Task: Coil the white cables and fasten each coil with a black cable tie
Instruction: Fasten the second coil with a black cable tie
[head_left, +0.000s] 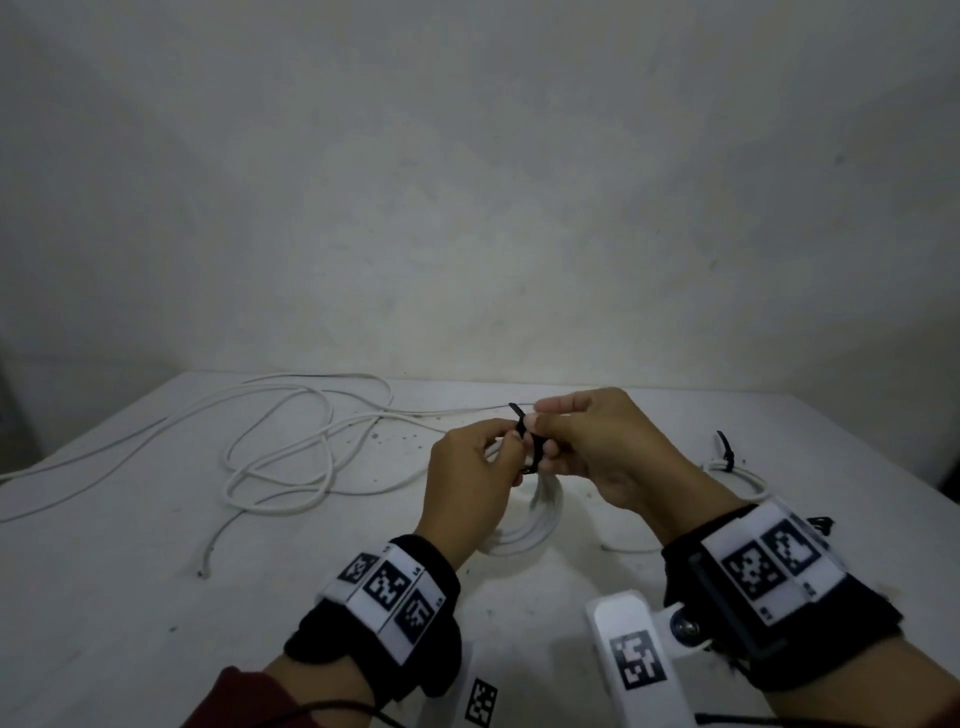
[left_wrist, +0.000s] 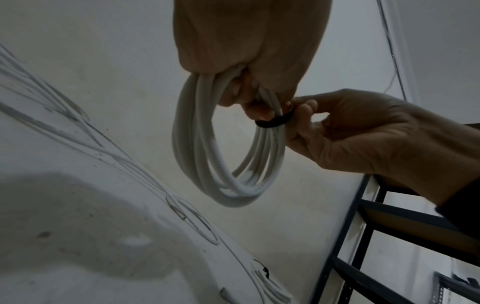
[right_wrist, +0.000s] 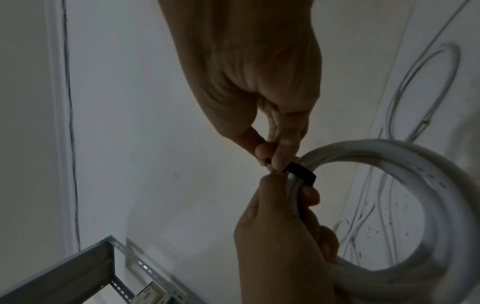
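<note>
**Fastening a cable coil with a tie**

The left hand (head_left: 470, 483) curls its fingers round the gathered strands of a coil of white round cable (left_wrist: 226, 156), held just above the dusty white worktop (head_left: 156, 597). The right hand (head_left: 613, 457) pinches a black plastic cable tie (right_wrist: 301, 174) between thumb and fingertips; the tie already wraps the bundle beside the left fingers, and its free end (head_left: 517, 410) stands up between the two hands.

The step in hand appears to be drawing the tie snug. To do it well, the left hand should keep all the turns pressed together close to the tie, while the right pulls the tail straight out from the head, so that no strand slips free.

Left of the held coil, a loose white cable (head_left: 280, 447) sprawls uncoiled. Right of it lies a finished white coil (head_left: 737, 475) with its black tie.
</note>
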